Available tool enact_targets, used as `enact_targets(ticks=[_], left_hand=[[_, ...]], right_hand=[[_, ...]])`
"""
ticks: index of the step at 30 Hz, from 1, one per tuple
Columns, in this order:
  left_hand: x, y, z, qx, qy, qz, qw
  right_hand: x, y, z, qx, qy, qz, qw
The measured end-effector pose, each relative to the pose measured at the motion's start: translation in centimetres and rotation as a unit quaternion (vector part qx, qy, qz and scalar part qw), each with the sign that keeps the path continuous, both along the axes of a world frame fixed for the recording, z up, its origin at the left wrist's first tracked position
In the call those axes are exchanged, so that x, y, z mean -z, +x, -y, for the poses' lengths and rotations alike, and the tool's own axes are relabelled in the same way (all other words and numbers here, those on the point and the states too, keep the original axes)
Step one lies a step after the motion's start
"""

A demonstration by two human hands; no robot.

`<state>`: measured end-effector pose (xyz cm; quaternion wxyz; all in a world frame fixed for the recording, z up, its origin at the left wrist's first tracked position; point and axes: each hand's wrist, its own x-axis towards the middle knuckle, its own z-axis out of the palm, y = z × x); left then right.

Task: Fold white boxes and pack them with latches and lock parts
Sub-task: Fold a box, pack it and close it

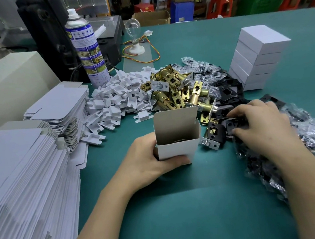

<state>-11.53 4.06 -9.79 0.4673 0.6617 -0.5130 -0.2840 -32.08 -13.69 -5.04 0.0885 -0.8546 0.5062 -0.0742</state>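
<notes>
Gripping one upright open box (176, 148): left hand (147, 159) fingers; right hand (261, 126) fingers pinch one black plate (231, 124).

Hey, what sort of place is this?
Likely a small factory packing bench for door hardware: a pile of brass latches, stacks of flat white box blanks, and a stack of folded white boxes.

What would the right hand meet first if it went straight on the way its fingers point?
The right hand pinches a black plate; straight on, it would likely meet the black latch beside the white box, though depth is unclear.
</notes>
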Motion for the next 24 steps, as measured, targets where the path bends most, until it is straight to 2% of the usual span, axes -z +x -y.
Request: enact_targets(ticks=[5, 8, 13, 17, 19, 21, 24], left_hand=[[-0.1, -0.1, -0.1, 0.001, -0.006, -0.006, 1.0], [0.0, 0.0, 0.0, -0.004, -0.01, -0.008, 1.0], [0.1, -0.5, 0.2, -0.032, -0.029, -0.03, 0.999], [0.3, -0.7, 0.4, -0.034, -0.035, -0.032, 0.998], [0.4, -0.6, 0.4, -0.031, -0.035, -0.028, 0.999], [0.6, -0.5, 0.3, -0.027, -0.039, -0.008, 0.999], [0.7, -0.3, 0.3, -0.02, -0.061, 0.021, 0.998]], right_hand=[[0.1, 0.0, 0.0, -0.035, -0.011, 0.147, 0.988], [-0.2, 0.2, -0.1, -0.083, 0.005, 0.275, 0.958], [-1.2, 0.8, -1.4, -0.167, 0.055, 0.503, 0.846], [-2.2, 1.2, -2.7, -0.2, 0.046, 0.629, 0.75], [-2.9, 1.7, -3.6, -0.215, 0.046, 0.654, 0.724], [-3.7, 2.1, -4.7, -0.256, 0.045, 0.644, 0.72], [-4.9, 2.6, -6.1, -0.338, 0.033, 0.557, 0.758]])
